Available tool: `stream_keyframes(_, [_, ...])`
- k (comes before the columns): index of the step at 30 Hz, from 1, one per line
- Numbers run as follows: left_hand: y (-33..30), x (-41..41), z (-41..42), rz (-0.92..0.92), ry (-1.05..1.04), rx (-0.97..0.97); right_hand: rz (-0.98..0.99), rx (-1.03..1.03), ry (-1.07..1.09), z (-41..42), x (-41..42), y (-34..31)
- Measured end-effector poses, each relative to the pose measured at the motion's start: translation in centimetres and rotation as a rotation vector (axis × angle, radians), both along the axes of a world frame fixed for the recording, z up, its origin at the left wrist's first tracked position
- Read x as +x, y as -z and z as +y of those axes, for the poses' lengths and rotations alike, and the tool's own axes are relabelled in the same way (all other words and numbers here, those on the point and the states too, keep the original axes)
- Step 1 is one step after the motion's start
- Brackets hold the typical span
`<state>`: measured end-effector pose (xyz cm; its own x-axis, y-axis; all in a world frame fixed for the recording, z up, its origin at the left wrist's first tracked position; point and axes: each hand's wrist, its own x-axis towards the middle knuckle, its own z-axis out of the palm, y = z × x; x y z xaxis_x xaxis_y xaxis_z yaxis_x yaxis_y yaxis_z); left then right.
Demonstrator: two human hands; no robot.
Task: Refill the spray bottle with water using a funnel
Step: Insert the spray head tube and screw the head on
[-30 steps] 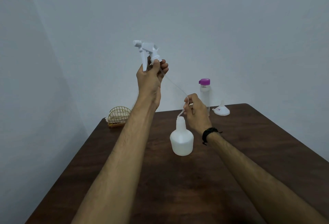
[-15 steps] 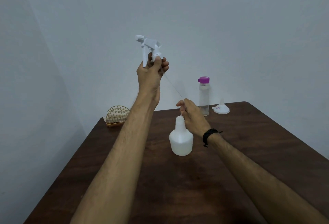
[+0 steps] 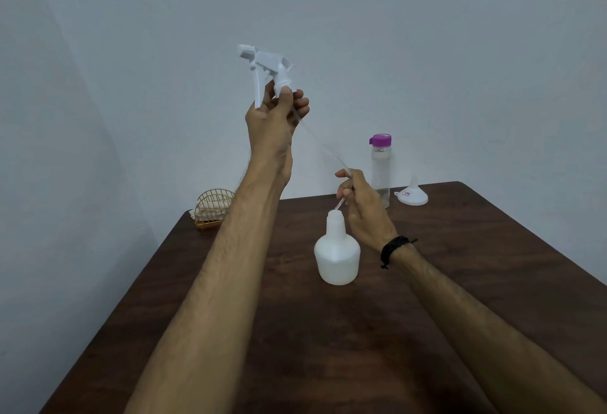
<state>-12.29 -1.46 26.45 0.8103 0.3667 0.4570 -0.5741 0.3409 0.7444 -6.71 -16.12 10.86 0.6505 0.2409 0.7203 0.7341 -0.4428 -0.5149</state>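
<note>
The white spray bottle body [image 3: 337, 254] stands upright on the dark wooden table [image 3: 460, 282], its neck uncovered. My left hand [image 3: 274, 124] holds the white trigger spray head [image 3: 267, 67] high above the table. A thin clear dip tube [image 3: 323, 147] runs from the head down to the right. My right hand [image 3: 363, 206] pinches the tube's lower part, whose tip hangs just above the bottle's neck. A clear water bottle [image 3: 380, 172] with a purple cap stands at the back. Beside it a white funnel [image 3: 412, 192] rests upside down.
A gold wire holder [image 3: 213, 210] with napkins sits at the table's back left corner. A pale wall rises behind and to the left. A black band circles my right wrist.
My left hand has lifted the spray head a little higher. The dip tube's tip has come up to just above the bottle's neck, with my right hand still pinching the tube.
</note>
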Motion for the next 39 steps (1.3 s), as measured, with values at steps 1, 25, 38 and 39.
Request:
stream_keyframes(1, [0.0, 0.1, 0.1, -0.001, 0.002, -0.003, -0.001, 0.003, 0.004, 0.1, 0.0, 0.0])
stream_keyframes(25, [-0.2, -0.3, 1.8, 0.017, -0.025, 0.011, -0.012, -0.105, 0.048, 0.6, 0.1, -0.9])
stream_keyframes(38, [2.3, -0.3, 0.4, 0.103, -0.008, 0.090, 0.084, -0.150, -0.061, -0.1, -0.2, 1.6])
stream_keyframes(39, [3.0, -0.3, 0.0, 0.116, -0.009, 0.122, 0.107, -0.141, -0.065, -0.1, -0.3, 2.0])
